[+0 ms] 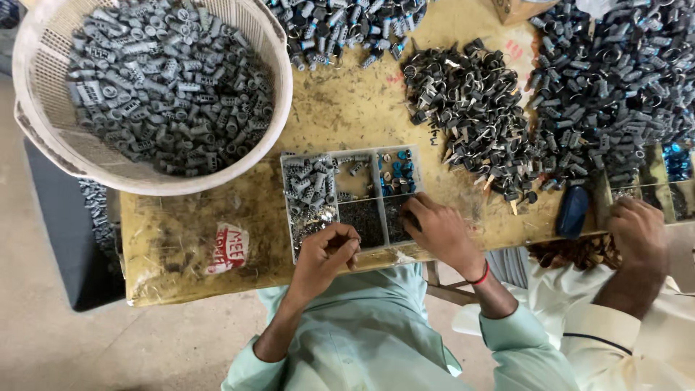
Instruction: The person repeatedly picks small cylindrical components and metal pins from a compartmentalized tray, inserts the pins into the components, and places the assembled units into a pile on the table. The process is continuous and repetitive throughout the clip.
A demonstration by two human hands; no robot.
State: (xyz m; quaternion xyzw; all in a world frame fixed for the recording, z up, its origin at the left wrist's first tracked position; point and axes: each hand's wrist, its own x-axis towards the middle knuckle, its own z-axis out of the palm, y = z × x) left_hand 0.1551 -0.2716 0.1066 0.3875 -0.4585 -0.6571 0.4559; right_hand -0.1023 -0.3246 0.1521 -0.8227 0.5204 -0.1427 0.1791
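A clear compartment tray [376,156] lies on the worn yellow table [347,108], holding grey plastic pieces, blue pieces and small dark bits in separate sections. My left hand [326,255] rests at the tray's near edge, its fingers curled and pinched around a small grey piece. My right hand [440,230], with a red band at the wrist, reaches into the tray's near right section of dark bits; its fingertips are hidden there.
A large white basket [43,137] of grey plastic pieces stands at the far left. Heaps of dark clips [470,108] and grey-blue parts [615,80] cover the right. A co-worker's hand [638,235] works beside a dark blue object [573,211].
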